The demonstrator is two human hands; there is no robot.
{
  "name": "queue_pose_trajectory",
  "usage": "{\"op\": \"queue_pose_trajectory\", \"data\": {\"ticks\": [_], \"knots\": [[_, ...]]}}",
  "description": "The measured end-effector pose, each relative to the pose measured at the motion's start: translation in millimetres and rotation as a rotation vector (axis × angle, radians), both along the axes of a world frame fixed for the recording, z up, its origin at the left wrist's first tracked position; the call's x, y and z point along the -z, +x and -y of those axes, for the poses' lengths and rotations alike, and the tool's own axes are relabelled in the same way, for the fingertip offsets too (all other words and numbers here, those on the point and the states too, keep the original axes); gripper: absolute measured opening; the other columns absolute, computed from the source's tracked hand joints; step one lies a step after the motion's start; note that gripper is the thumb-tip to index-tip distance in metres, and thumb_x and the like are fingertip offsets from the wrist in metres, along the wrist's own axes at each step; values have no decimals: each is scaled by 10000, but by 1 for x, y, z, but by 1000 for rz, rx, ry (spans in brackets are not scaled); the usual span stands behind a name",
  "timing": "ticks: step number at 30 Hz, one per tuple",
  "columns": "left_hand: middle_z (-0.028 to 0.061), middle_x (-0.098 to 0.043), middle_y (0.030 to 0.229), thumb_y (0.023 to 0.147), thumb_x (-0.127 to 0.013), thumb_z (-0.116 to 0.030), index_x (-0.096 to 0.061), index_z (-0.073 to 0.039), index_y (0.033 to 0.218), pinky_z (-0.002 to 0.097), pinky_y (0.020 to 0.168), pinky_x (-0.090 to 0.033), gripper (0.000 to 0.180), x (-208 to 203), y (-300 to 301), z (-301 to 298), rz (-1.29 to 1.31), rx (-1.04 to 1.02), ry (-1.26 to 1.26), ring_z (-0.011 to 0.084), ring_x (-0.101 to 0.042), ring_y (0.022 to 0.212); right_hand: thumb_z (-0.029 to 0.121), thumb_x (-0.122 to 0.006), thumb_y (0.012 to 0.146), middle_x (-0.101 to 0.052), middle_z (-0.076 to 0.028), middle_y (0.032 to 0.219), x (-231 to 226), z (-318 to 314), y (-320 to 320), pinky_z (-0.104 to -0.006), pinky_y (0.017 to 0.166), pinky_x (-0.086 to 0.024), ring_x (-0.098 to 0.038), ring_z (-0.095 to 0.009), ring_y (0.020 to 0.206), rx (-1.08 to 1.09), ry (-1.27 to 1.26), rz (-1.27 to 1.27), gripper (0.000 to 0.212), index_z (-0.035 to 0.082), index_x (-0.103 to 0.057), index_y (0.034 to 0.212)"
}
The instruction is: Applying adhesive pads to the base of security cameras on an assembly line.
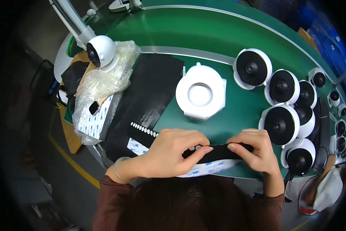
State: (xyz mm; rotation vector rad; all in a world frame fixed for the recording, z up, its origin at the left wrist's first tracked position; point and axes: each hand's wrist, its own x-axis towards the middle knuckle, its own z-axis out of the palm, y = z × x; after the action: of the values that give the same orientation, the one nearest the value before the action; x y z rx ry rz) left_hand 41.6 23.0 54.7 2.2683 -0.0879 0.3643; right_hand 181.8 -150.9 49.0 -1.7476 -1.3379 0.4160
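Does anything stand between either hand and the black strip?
Nothing visible does: the left hand and right hand both pinch the black strip directly; its white backing shows on the near side.

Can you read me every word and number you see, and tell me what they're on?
I won't copy the words out, but here's where print shows:
White backing below the black strip in the left hand and right hand: blue print.
White piece near the left wrist: blue print.
White sheet by the clear plastic: small blue print in rows.
Anything else is too small or blurred to read.
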Motion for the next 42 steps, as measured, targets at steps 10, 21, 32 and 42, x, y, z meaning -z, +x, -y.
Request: {"op": "queue_pose_trajectory", "data": {"ticks": [10, 21, 32, 42], "knots": [[40, -549, 674, 729, -609, -30, -585, -37, 822, 293, 637, -328, 97, 3, -9, 6, 60, 14, 14, 196, -519, 591, 83, -711, 651, -609, -20, 779, -1, -7, -25, -345, 769, -454, -592, -193, 730, 98, 99, 230, 155, 103, -660, 796], [37, -531, 640, 706, -605, 13, -562, -39, 756, 301, 596, -304, 84, 11, -9, 17, 196, -173, 62, 189, -474, 524, 60, -721, 629, -623, -25, 750, -2, -15, -33, -283, 592, -482, -603, -188, 622, 149, 183, 281, 147, 81, -649, 756], [36, -558, 689, 685, -619, 14, -576, -43, 743, 296, 611, -323, 92, 19, -8, 14, 188, -228, 41, 184, -490, 565, 13, -672, 656, -623, -63, 766, 1, -26, -30, -289, 623, -493, -612, -211, 653, 86, 147, 319, 115, 50, -609, 745], [343, -432, 1197, 722, -615, -29, -617, -13, 744, 375, 817, -434, 27, 46, -5, 11, 110, -368, -105, 412, -535, 991, 38, -613, 795, -646, -132, 910, -3, -51, 13, -229, 698, -485, -621, -120, 770, 472, 265, -157, 111, -59, -588, 842]]}}
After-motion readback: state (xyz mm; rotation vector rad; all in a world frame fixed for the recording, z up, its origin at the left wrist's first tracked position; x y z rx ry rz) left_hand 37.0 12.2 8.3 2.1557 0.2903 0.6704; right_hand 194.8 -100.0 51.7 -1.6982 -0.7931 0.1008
